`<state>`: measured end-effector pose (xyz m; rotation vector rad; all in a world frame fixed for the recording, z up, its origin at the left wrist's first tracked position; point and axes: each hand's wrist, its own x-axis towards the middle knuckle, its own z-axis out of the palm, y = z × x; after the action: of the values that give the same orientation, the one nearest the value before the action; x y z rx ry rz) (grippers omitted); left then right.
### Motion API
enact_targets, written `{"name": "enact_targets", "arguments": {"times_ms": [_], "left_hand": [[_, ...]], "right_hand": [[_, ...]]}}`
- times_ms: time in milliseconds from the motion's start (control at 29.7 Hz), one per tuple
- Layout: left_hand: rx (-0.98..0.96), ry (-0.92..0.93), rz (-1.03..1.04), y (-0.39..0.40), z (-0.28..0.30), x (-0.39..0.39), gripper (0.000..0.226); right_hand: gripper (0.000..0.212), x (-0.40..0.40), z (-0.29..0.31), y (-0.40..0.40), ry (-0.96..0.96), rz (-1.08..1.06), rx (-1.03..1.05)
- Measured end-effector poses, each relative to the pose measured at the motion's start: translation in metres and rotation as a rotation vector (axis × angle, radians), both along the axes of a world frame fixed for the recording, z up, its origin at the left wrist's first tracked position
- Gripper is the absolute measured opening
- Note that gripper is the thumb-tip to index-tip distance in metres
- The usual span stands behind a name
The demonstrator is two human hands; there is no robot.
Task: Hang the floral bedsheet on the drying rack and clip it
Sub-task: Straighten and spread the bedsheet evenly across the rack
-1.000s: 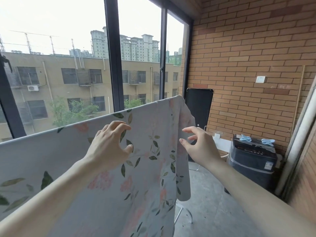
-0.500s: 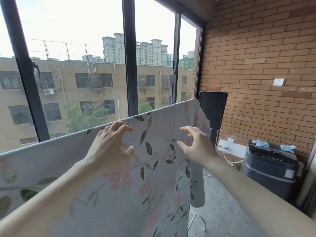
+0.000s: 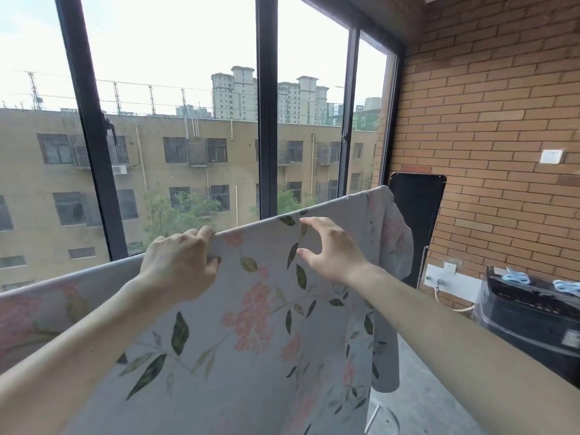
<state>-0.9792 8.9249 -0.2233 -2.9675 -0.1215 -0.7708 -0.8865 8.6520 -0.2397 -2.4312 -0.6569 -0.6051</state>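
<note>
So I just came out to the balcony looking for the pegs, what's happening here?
A person is hanging a floral bedsheet over a drying rack by the window. The left hand grips the sheet's top fold, while the right hand hovers beside it with fingers spread, holding nothing. No pegs are on the sheet yet; the blue pegs lie on the black machine by the brick wall.

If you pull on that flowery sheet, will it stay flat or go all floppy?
Probably floppy: the floral bedsheet drapes over the rack and its far end hangs in loose folds. It likely bunches where gripped, as under the left hand curled over the top edge. It may slide along if tugged, since no clip shows on it yet.
</note>
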Motion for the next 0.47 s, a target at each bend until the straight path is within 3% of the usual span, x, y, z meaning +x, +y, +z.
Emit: {"name": "enact_targets", "arguments": {"times_ms": [101,472], "left_hand": [[-0.022,-0.01,-0.008,0.005,0.006,0.001,0.022],[0.077,-0.102,-0.051,0.013,-0.002,0.005,0.025]], "right_hand": [[0.069,0.007,0.006,0.017,0.01,0.037,-0.026],[0.069,0.032,0.014,0.056,0.035,0.12,-0.112]]}}
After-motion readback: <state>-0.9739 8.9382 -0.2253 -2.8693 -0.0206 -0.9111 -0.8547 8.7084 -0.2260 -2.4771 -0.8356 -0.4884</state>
